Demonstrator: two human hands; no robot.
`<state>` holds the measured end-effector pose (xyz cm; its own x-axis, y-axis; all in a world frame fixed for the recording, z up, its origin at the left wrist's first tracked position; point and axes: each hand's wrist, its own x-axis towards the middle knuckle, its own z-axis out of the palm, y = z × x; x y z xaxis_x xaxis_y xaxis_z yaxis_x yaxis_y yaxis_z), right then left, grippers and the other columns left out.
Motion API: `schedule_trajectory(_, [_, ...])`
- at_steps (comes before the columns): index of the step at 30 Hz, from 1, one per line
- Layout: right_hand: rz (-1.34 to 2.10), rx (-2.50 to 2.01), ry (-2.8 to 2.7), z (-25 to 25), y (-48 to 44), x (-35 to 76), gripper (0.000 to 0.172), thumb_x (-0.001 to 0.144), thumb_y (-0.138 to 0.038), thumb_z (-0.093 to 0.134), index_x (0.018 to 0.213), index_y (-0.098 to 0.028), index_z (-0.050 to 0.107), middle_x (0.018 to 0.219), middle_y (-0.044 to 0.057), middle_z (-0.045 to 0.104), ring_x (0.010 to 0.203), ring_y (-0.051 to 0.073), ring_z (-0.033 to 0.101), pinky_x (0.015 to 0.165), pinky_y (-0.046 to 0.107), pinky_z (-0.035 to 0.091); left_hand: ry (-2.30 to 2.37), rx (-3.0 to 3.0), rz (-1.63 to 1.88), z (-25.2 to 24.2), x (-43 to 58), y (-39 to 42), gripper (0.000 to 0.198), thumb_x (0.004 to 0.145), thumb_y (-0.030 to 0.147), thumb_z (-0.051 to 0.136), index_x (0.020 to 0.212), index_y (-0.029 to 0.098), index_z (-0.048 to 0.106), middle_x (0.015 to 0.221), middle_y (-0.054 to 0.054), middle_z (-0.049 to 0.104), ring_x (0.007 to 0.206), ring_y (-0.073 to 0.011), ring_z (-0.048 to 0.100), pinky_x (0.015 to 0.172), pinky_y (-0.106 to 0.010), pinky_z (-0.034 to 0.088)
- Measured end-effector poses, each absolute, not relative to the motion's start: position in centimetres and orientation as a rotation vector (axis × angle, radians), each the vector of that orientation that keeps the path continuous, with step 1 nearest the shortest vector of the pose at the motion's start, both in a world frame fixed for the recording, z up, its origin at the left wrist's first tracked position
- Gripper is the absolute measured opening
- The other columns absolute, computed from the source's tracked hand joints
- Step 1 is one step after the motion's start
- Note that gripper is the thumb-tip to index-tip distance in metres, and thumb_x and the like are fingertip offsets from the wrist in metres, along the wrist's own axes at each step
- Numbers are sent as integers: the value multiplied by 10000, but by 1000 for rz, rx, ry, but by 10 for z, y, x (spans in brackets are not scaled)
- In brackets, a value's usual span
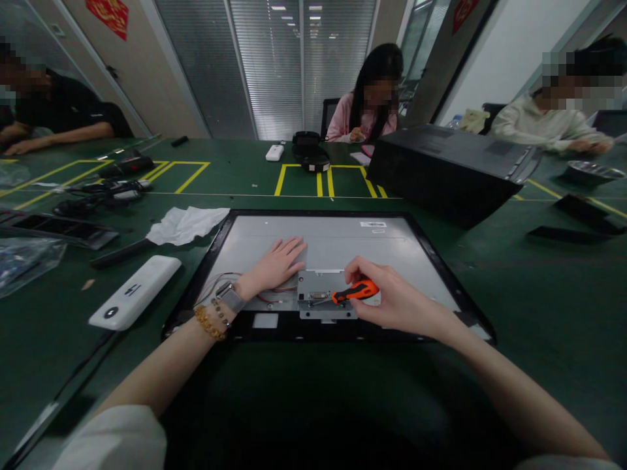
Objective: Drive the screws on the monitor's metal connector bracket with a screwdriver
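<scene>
A flat display panel with a black frame and a grey metal back lies on the green table. My left hand rests on the panel's back, palm down with fingers spread, holding nothing. An orange and black screwdriver is held in my right hand, between thumb and fingers. Its shaft points left over a metal bracket at the panel's near edge; where its tip touches cannot be made out. Thin red and pale wires run beside the bracket, partly under my left wrist.
A white power bank with a cable and a crumpled white cloth lie left of the panel. A large black casing stands back right. Cables lie back left. Three people sit across the table.
</scene>
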<state>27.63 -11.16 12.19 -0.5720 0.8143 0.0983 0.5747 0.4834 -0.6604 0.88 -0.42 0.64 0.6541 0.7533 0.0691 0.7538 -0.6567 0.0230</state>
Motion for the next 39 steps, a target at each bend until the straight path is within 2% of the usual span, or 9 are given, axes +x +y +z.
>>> schedule_trajectory(4, [818, -1201, -2345, 121, -111, 276, 161, 864, -294, 585, 965, -224, 482, 865, 24, 631, 736, 171, 581, 661, 304, 434, -1301, -2854, -121, 6, 9, -4, 543, 1047, 453, 267, 1496, 151, 316, 1581, -131, 251, 1455, -273, 224, 1159, -463, 185])
schedule_trajectory(8, [889, -1320, -2280, 118, -108, 276, 240, 910, -452, 544, 962, -229, 473, 780, 12, 641, 617, 154, 538, 561, 287, 394, -1292, -2854, -152, 4, 8, -3, 544, 1047, 466, 242, 1498, 170, 312, 1581, -119, 257, 1455, -269, 225, 1154, -468, 196])
schedule_trajectory(17, [909, -1308, -2330, 129, -103, 270, 129, 891, -320, 542, 872, -229, 452, 717, -22, 586, 589, 131, 501, 542, 273, 354, -1289, -2858, -116, 5, 8, -4, 544, 1047, 451, 262, 1499, 151, 309, 1584, -123, 245, 1455, -276, 221, 1158, -469, 186])
schedule_trajectory(21, [777, -1328, -2339, 134, -92, 254, 183, 828, -306, 605, 881, -233, 446, 631, -52, 516, 556, 138, 471, 534, 281, 342, -1292, -2850, -143, 4, 8, -3, 535, 1045, 449, 265, 1499, 170, 310, 1576, -123, 266, 1451, -272, 237, 1158, -470, 188])
schedule_trajectory(24, [768, -1232, -2232, 131, -86, 243, 218, 830, -332, 626, 915, -225, 456, 705, -36, 557, 601, 137, 505, 566, 278, 379, -1303, -2858, -149, 4, 9, -3, 543, 1043, 450, 263, 1509, 173, 291, 1577, -125, 263, 1455, -271, 227, 1157, -479, 193])
schedule_trajectory(29, [851, -1066, -2120, 121, -84, 240, 179, 871, -363, 616, 907, -198, 555, 808, 4, 591, 681, 136, 514, 621, 278, 413, -1325, -2865, -117, 5, 11, -3, 550, 1035, 451, 304, 1503, 164, 306, 1577, -122, 263, 1458, -280, 219, 1159, -487, 191])
schedule_trajectory(33, [1000, -942, -2124, 117, -81, 246, 130, 896, -308, 577, 960, -195, 572, 921, 29, 595, 765, 145, 523, 683, 283, 437, -1338, -2853, -109, 6, 11, -4, 547, 1038, 446, 312, 1503, 158, 302, 1577, -123, 264, 1456, -275, 227, 1161, -475, 190])
schedule_trajectory(36, [984, -990, -2144, 117, -78, 249, 89, 892, -215, 517, 973, -193, 546, 911, 29, 578, 786, 153, 523, 702, 294, 428, -1318, -2866, -131, 6, 10, -5, 542, 1042, 449, 299, 1503, 164, 296, 1580, -119, 255, 1456, -265, 229, 1161, -468, 189])
schedule_trajectory(39, [905, -1018, -2164, 115, -76, 248, 55, 894, -240, 519, 907, -192, 544, 855, 20, 571, 758, 154, 520, 681, 297, 407, -1308, -2870, -142, 8, 9, -6, 541, 1045, 454, 285, 1505, 169, 290, 1582, -119, 250, 1456, -266, 229, 1160, -473, 190])
